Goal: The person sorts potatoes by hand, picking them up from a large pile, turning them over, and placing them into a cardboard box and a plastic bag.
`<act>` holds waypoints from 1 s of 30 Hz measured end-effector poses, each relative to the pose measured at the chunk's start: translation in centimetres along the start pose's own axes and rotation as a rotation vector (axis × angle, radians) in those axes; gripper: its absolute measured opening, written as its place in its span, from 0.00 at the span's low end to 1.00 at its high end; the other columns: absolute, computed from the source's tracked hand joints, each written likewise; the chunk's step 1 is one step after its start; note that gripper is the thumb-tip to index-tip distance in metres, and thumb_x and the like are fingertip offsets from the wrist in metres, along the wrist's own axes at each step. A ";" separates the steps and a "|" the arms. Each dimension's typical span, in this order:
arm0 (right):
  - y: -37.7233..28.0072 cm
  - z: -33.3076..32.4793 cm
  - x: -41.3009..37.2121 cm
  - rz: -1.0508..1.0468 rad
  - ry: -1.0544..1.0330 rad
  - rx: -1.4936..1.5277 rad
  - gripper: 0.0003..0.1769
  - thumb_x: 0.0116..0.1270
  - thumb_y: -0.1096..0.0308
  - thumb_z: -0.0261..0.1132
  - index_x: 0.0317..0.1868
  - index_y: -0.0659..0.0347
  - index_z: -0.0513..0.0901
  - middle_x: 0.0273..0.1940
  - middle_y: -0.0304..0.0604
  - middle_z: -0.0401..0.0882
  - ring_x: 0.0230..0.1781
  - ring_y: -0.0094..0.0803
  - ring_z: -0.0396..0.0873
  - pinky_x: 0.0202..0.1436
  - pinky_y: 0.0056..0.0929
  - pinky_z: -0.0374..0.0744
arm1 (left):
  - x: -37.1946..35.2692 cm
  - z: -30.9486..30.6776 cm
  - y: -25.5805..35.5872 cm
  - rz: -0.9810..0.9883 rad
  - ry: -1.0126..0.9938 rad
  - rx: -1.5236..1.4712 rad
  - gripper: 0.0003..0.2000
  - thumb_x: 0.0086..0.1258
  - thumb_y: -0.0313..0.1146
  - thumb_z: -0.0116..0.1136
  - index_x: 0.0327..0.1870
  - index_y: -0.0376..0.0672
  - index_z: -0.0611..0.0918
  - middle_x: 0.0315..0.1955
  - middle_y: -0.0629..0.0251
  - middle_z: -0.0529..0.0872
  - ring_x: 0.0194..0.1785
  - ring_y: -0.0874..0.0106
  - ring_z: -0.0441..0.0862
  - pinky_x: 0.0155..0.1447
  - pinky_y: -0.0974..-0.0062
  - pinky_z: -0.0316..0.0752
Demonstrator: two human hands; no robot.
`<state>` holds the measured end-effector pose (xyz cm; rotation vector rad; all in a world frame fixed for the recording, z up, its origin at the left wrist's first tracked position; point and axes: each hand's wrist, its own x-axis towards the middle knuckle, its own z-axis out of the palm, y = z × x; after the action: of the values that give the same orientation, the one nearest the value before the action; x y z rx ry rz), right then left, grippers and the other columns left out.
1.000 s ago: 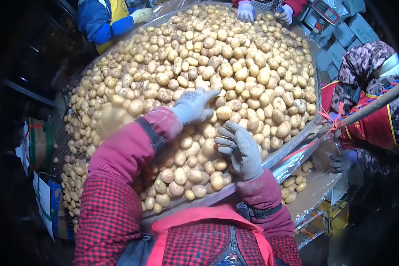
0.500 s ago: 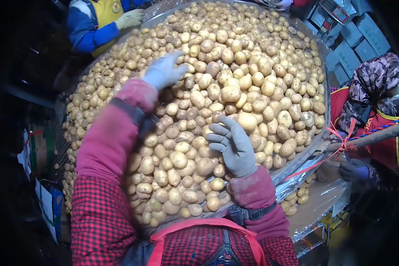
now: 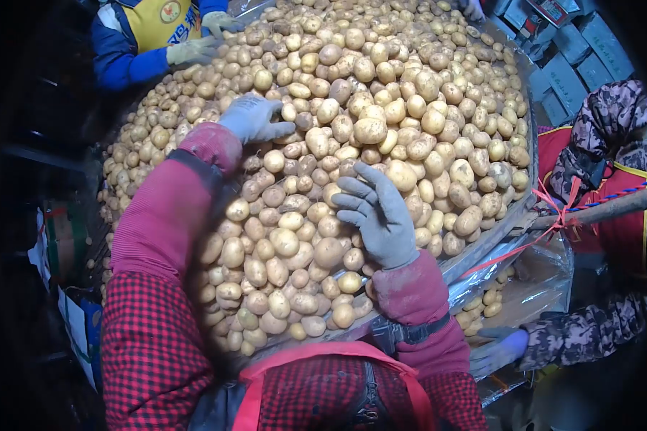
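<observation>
A broad heap of potatoes fills a large rimmed table in front of me. My left hand, in a grey glove, is over the left middle of the heap. Its thumb and fingers are apart, close to several small potatoes, and I see nothing held between them. Nearer to me, my right hand rests low over the heap in a matching glove. Its fingers are spread and slightly bent towards the left, with no potato in them. A larger, paler potato lies just beyond its thumb.
Across the heap at upper left, a person's gloved hands touch the potatoes. A co-worker's gloved hand reaches in at lower right, near a plastic-lined box holding potatoes. A pole with red ties juts in. Boxes are stacked at upper right.
My left hand has come back slightly left and down across the heap. My right hand has barely shifted. The co-worker's hand on the right has reached down and left towards the lined box.
</observation>
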<state>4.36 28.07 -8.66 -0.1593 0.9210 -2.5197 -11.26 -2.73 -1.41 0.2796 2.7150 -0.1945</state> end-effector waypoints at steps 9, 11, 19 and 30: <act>-0.5 -0.2 -0.5 -0.148 -0.060 -0.106 0.29 0.87 0.62 0.49 0.83 0.64 0.62 0.70 0.57 0.76 0.62 0.41 0.84 0.63 0.34 0.84 | -7.9 0.1 9.4 0.113 0.051 0.089 0.42 0.60 0.64 0.70 0.74 0.53 0.74 0.52 0.47 0.83 0.59 0.47 0.81 0.61 0.48 0.77; -1.2 0.6 -0.7 -0.143 -0.007 -0.124 0.30 0.80 0.81 0.50 0.81 0.66 0.63 0.66 0.52 0.78 0.58 0.32 0.84 0.62 0.28 0.84 | -9.5 2.4 12.5 0.149 0.201 0.075 0.47 0.59 0.55 0.75 0.81 0.54 0.67 0.56 0.49 0.81 0.60 0.48 0.79 0.62 0.49 0.77; -0.8 -0.5 -0.5 -0.175 0.047 0.010 0.29 0.88 0.60 0.48 0.82 0.63 0.63 0.71 0.57 0.77 0.61 0.39 0.84 0.63 0.33 0.84 | -6.5 5.7 12.3 0.085 0.409 -0.481 0.47 0.60 0.42 0.77 0.83 0.56 0.65 0.67 0.46 0.76 0.69 0.47 0.77 0.72 0.54 0.75; -1.4 0.0 -0.3 -0.072 0.154 0.176 0.31 0.77 0.79 0.49 0.80 0.63 0.64 0.64 0.49 0.77 0.57 0.34 0.83 0.58 0.28 0.84 | 1.4 3.2 16.1 -0.050 0.569 -0.548 0.46 0.57 0.54 0.77 0.81 0.64 0.70 0.76 0.40 0.68 0.73 0.40 0.75 0.74 0.53 0.75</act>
<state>4.11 29.17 -7.70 0.0584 0.7567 -2.6947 -7.73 12.57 -6.46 0.1125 3.1781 0.7122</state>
